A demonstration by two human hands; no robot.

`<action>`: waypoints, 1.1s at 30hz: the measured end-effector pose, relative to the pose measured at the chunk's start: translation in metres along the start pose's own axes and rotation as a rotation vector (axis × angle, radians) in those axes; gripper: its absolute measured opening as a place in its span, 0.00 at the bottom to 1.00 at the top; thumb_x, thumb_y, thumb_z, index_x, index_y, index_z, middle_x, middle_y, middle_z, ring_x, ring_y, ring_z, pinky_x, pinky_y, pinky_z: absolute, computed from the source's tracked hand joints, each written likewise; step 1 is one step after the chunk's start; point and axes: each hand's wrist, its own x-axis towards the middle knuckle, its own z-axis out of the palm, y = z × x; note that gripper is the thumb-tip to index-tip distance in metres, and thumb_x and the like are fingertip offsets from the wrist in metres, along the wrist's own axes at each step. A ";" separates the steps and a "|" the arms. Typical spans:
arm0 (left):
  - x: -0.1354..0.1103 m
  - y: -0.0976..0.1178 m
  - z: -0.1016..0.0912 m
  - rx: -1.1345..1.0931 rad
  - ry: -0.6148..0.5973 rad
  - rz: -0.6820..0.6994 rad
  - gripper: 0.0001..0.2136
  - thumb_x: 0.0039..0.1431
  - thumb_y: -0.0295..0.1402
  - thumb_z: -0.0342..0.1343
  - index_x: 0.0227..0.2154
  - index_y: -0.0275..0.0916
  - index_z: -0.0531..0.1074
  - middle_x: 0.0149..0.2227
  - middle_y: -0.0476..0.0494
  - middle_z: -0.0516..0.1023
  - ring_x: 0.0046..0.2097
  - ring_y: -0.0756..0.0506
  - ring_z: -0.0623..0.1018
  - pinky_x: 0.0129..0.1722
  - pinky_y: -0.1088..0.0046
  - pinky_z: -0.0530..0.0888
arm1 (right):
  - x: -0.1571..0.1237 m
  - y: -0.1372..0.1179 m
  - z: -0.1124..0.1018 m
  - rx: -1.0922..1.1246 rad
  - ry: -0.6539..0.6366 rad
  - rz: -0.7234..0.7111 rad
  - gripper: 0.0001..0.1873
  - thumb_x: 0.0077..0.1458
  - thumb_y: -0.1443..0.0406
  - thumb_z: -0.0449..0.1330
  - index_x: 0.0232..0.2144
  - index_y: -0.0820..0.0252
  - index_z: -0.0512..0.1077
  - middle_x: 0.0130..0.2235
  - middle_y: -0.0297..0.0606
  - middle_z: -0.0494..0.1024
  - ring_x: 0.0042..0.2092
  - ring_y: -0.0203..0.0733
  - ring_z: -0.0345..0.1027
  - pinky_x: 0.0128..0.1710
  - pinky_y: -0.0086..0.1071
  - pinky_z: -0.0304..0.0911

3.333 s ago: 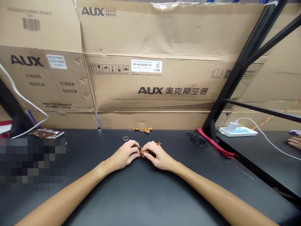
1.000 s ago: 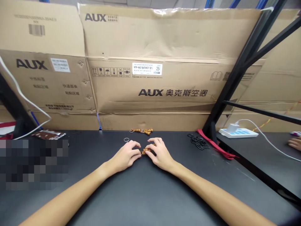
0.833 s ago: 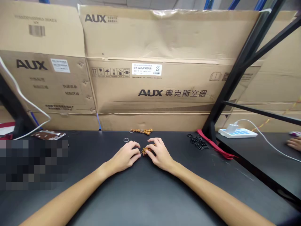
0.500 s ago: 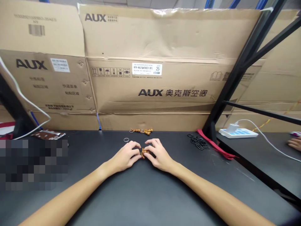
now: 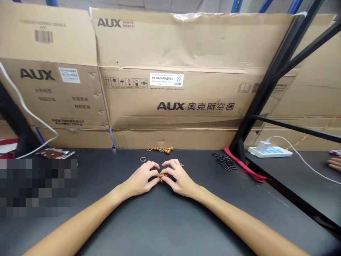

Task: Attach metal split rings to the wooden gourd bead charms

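Observation:
My left hand and my right hand meet at the middle of the dark table, fingers curled toward each other. Between the fingertips is a small string of brown wooden beads. My right thumb and fingers pinch it, and the left fingertips close on its left end. Part of it is covered by the fingers, and a bit of brown shows behind the right hand. A loose metal split ring lies just beyond my left hand. Farther back rests a wooden bead keychain with a ring at its left end.
Large cardboard boxes stand along the back edge. To the right are a pile of black oval links, a red strap, a black metal frame and a white power strip. Another person's hand shows at the far right.
The bead string has turned slightly between my fingertips, and my right fingers have shifted a little to the left over it. The other things on the table lie as before.

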 end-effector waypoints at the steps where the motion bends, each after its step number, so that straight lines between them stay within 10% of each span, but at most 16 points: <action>1: 0.000 0.000 0.000 -0.004 -0.002 0.002 0.07 0.62 0.32 0.51 0.35 0.40 0.74 0.45 0.42 0.70 0.47 0.44 0.71 0.49 0.66 0.70 | 0.000 0.001 0.000 -0.002 0.003 0.007 0.06 0.60 0.64 0.56 0.37 0.56 0.72 0.49 0.43 0.69 0.51 0.47 0.58 0.49 0.45 0.60; 15: 0.003 -0.006 0.003 -0.047 0.152 -0.118 0.12 0.63 0.34 0.51 0.29 0.40 0.78 0.44 0.44 0.71 0.45 0.46 0.71 0.49 0.66 0.69 | 0.002 0.008 -0.002 -0.136 0.102 0.048 0.06 0.59 0.65 0.55 0.36 0.59 0.72 0.48 0.45 0.69 0.51 0.49 0.57 0.51 0.47 0.59; 33: 0.006 0.000 -0.003 -0.349 -0.076 -0.206 0.10 0.61 0.38 0.53 0.31 0.40 0.76 0.45 0.44 0.73 0.46 0.46 0.73 0.51 0.67 0.67 | 0.000 0.003 -0.003 -0.020 0.039 0.013 0.06 0.59 0.65 0.55 0.39 0.56 0.71 0.49 0.43 0.68 0.51 0.48 0.58 0.50 0.47 0.60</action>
